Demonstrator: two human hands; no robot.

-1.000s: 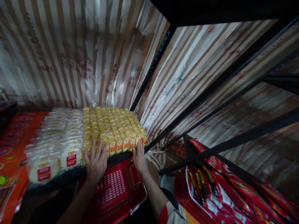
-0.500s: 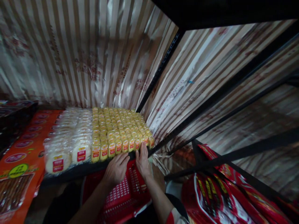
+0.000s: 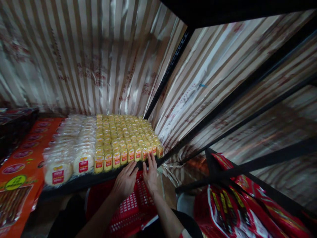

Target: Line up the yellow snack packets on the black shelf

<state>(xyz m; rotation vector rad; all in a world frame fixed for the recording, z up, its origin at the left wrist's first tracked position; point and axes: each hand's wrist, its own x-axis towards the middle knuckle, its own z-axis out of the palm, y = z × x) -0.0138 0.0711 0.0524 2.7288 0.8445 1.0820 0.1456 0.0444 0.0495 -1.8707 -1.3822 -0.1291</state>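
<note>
Rows of small yellow wrapped snack packs (image 3: 123, 138) with red labels stand upright on the dark shelf (image 3: 81, 180). My left hand (image 3: 125, 178) lies with fingers stretched toward the front row, near the shelf edge, and nothing shows in it. Slightly to the right, my right hand (image 3: 150, 172) reaches up with extended fingers at the front packs near the right end of the row; the fingertips seem to touch them. Beside the yellow packs, on the left, are clear-wrapped round white packs (image 3: 83, 162). Below both hands sits a red plastic basket (image 3: 128, 215).
An orange printed package (image 3: 22, 175) lies at the left of the shelf. Black metal rack posts and bars (image 3: 170, 72) rise on the right. Large red bags (image 3: 230, 208) are at lower right. Striped sheeting (image 3: 99, 59) covers the wall behind.
My right hand has shifted slightly left and down along the front packs. The left hand stays nearly in place, its fingers a little more extended. The view has turned slightly.
</note>
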